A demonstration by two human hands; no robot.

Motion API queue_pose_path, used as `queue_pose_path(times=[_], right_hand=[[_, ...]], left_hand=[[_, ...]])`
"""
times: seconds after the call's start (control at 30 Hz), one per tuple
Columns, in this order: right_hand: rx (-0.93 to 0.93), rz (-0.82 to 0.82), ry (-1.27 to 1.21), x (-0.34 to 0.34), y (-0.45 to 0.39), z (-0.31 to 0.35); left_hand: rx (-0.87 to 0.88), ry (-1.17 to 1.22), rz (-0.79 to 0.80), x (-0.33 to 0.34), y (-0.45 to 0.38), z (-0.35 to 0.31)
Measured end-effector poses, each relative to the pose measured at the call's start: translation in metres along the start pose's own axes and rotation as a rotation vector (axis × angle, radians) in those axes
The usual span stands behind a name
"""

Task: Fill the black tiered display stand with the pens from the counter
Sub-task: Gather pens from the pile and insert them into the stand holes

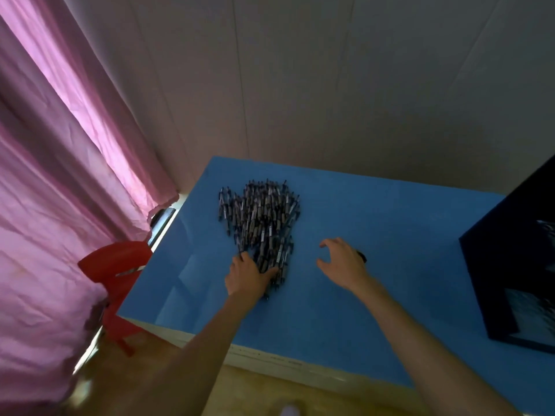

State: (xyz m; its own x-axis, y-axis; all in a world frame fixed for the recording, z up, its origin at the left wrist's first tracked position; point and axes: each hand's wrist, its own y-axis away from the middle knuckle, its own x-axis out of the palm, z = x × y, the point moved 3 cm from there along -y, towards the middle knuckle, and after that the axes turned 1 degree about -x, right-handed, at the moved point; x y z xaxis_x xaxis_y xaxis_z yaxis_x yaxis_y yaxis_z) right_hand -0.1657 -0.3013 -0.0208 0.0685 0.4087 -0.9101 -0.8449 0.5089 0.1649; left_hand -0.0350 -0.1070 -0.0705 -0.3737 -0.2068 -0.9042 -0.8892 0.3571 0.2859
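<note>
Worktop [375, 265]: blue surface, its far edge against a pale panelled wall [300, 85], pale front edge toward the viewer. Pens [261, 223]: a large loose heap of dark-barrelled pens lying mostly parallel, placed toward the far left corner of the worktop and trailing toward the front edge. Left hand [247, 276]: palm down on the near end of the heap, fingers spread and bent over the nearest pens, touching them; whether this grip has closed round any pen cannot be told. Right hand [342, 262]: raised above bare worktop just right of the heap, clear of it, fingers and thumb apart and loosely curved, an open grip holding nothing. Single dark pen [362, 256]: lying on the worktop just behind the right hand, partly hidden. Black tiered display stand [492, 265]: at the right edge of the worktop, well apart from the heap, cut off by the frame; its contents are blurred. Red plastic chair [117, 265]: beside the left edge. Pink curtain [60, 175]: hanging left of the worktop.
</note>
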Motion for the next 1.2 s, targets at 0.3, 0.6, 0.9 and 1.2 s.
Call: queue_pose_path(times=[0.3,0.6,0.9,1.2], right_hand=[[0.030,0.005,-0.028,0.010,-0.011,0.005],[0.034,-0.001,-0.046,0.016,-0.004,0.006],[0.061,-0.021,-0.060,0.017,0.008,-0.005],[0.065,-0.035,-0.071,0.016,0.011,-0.004]], left_hand=[[0.108,-0.100,0.088,-0.009,-0.031,0.001],[0.040,-0.090,0.093,-0.008,-0.037,-0.009],[0.044,0.004,0.102,-0.015,-0.030,-0.014],[-0.029,0.358,0.238,-0.022,-0.029,-0.003]])
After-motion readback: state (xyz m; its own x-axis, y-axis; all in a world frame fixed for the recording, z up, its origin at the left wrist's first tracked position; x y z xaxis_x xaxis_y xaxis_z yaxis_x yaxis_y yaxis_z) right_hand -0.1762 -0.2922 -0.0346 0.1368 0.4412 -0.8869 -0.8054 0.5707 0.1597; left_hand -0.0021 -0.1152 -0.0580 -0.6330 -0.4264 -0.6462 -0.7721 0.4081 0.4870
